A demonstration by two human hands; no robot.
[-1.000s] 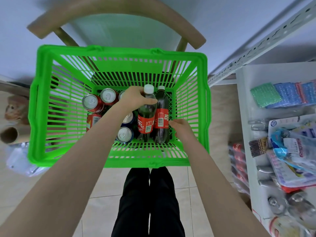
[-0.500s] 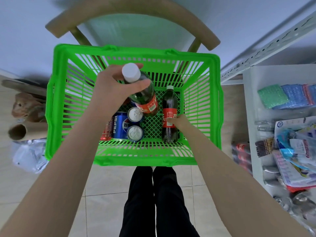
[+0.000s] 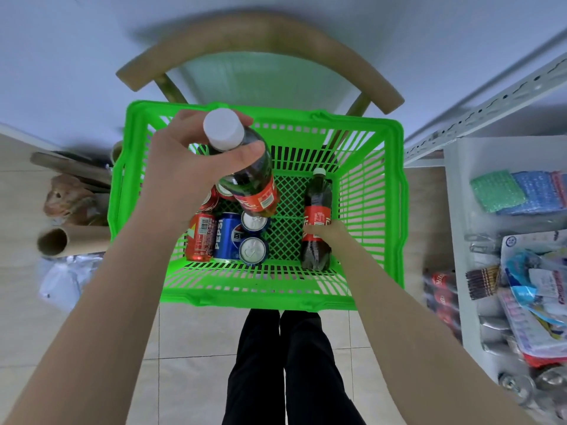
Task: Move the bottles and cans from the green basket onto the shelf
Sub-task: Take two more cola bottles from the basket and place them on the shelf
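Note:
A green basket (image 3: 389,191) stands on a chair in front of me. My left hand (image 3: 187,173) grips a dark cola bottle with a white cap (image 3: 251,182) by its neck and holds it up above the basket. My right hand (image 3: 329,234) is inside the basket, with fingers round the red label of a second cola bottle (image 3: 317,207) that stands on the basket floor at the right. A red can (image 3: 201,237), a blue Pepsi can (image 3: 227,237) and two upright cans (image 3: 253,240) lie in the basket's left half. The white shelf (image 3: 460,210) is at the right.
A wooden chair back (image 3: 260,38) curves behind the basket. The shelf carries coloured sponges (image 3: 518,191), packets and several cans (image 3: 521,384). A cardboard tube (image 3: 61,240) and plastic bags lie on the tiled floor at the left. My legs (image 3: 288,363) are below the basket.
My left hand has lifted the white-capped bottle out of the basket and up toward the camera. My right hand has closed round the second bottle, which still stands in the basket.

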